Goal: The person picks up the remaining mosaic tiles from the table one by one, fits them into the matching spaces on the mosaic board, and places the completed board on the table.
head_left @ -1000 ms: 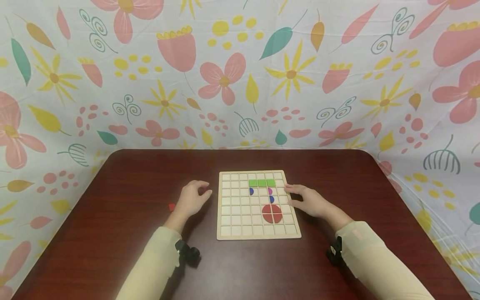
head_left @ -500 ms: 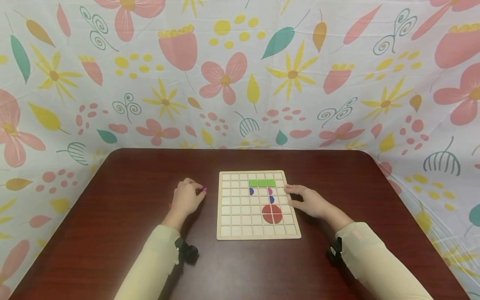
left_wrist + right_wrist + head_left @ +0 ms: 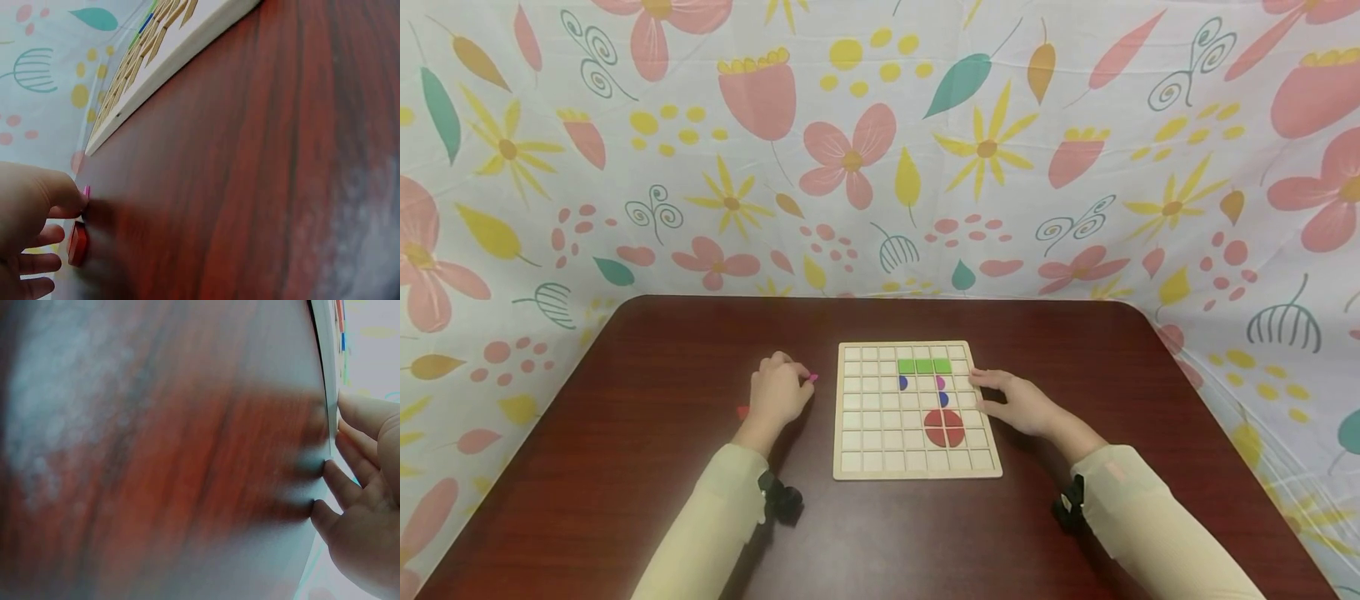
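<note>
My left hand (image 3: pixel 778 389) pinches a small magenta piece (image 3: pixel 813 377) between thumb and forefinger, left of the board. In the left wrist view the magenta piece (image 3: pixel 86 191) shows as a thin edge at the thumb tip, the other fingers spread behind. A wooden grid board (image 3: pixel 868 467) lies flat on the table. Set in it are green squares (image 3: pixel 924 367), blue half-circles (image 3: pixel 943 399), a magenta half-circle (image 3: pixel 940 382) and a red circle of quarter pieces (image 3: pixel 953 419). My right hand (image 3: pixel 1022 404) touches the board's right edge with relaxed fingers.
Red pieces (image 3: pixel 742 412) lie beside the left wrist, partly hidden by it; one red piece (image 3: pixel 77 244) stands out below the left thumb. The dark wooden table (image 3: pixel 880 542) ends at a floral cloth (image 3: pixel 880 167) behind.
The left hand's thumb and forefinger were apart a second ago; a magenta piece then appeared between them. The hand has since shifted slightly right. The right hand and board stay still.
</note>
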{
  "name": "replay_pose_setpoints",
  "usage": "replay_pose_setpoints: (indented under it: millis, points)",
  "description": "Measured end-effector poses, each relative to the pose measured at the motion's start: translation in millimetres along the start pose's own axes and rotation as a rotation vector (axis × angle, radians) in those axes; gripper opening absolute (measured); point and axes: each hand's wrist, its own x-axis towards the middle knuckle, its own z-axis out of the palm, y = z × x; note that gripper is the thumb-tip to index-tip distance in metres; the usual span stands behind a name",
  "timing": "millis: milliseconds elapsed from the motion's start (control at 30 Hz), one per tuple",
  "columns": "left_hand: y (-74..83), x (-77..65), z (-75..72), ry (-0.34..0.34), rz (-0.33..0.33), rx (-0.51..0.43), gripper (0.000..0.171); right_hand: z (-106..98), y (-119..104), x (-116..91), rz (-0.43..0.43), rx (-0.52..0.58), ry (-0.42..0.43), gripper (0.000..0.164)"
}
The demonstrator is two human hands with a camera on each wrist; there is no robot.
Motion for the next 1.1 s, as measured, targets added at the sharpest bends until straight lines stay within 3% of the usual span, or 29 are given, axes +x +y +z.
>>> replay_pose_setpoints:
  millis: [300,533,867,1100]
  points:
    - [12.2,3.1,4.5,0.006,-0.008,0.140,0.024,-0.7,-0.9,-1.3,0.003,-0.001,-0.001,0.051]
    - [20.9,7.4,3.0,0.008,0.001,0.151,0.016,-1.1,-1.6,-2.1,0.007,-0.001,-0.006,0.051]
    - [30.0,12.6,-1.1,-0.125,0.041,0.179,0.013,-0.1,-1.7,-2.1,0.011,0.004,-0.006,0.050]
    - [31.3,19.5,-4.2,-0.241,0.018,0.188,0.012,-0.6,-2.4,-2.2,0.014,0.003,-0.002,0.050]
